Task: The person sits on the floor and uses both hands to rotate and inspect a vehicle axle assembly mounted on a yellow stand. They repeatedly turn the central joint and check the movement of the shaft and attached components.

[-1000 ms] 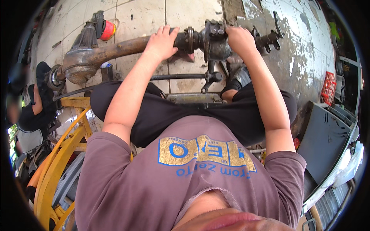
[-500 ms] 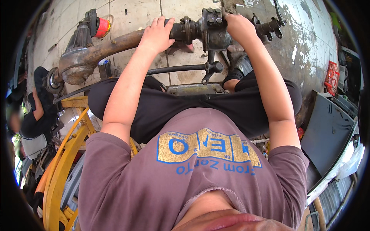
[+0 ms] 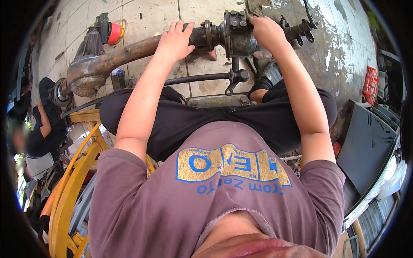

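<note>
A long, rusty vehicle axle (image 3: 122,51) lies across the tiled floor in front of me, its bulged differential housing (image 3: 86,77) to the left. My left hand (image 3: 173,41) rests on the axle tube with its fingers spread. At the tube's right end sits a greasy steering knuckle (image 3: 241,45) with a bolted cap on top. My right hand (image 3: 267,33) is closed at the far right side of this knuckle, and its fingertips are partly hidden; a thin dark piece shows beside them. Below runs a black tie rod (image 3: 198,78) with a ball joint.
A red-yellow can (image 3: 115,32) stands behind the differential. A yellow metal frame (image 3: 64,202) rises at my left, with another person (image 3: 41,124) beyond it. To the right are a grey metal panel (image 3: 365,150) and a red crate (image 3: 370,86). My foot (image 3: 270,72) is under the knuckle.
Both hands keep their places on the axle. The view has shifted very slightly; nothing else has visibly moved.
</note>
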The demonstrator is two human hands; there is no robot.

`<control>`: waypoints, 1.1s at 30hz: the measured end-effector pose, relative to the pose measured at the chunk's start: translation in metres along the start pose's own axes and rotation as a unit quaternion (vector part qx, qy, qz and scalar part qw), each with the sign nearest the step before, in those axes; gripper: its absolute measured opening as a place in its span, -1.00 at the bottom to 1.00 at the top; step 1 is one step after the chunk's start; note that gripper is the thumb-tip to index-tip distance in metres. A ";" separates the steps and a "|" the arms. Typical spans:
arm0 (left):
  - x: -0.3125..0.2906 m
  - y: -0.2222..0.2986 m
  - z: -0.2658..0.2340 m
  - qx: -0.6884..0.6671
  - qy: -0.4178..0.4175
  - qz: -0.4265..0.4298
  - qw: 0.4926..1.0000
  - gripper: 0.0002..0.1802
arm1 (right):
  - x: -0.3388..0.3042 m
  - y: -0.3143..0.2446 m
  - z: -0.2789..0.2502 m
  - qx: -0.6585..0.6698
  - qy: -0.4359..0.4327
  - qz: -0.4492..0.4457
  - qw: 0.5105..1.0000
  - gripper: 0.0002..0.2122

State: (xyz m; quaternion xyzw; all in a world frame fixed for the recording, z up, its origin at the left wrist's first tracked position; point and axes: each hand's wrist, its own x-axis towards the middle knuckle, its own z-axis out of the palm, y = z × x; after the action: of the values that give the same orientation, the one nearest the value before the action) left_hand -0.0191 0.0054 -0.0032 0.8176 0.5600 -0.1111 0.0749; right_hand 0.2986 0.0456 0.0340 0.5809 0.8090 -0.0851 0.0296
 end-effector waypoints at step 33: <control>-0.002 0.003 -0.012 -0.013 -0.032 -0.010 0.999 0.01 | 0.003 -0.006 -0.005 0.002 -0.015 0.009 1.000 -0.79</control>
State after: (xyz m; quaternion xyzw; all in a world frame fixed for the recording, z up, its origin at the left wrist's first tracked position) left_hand -0.0155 0.0055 0.0086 0.8067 0.5672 -0.1311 0.1021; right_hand 0.2923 0.0472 0.0392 0.5871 0.8029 -0.0947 0.0412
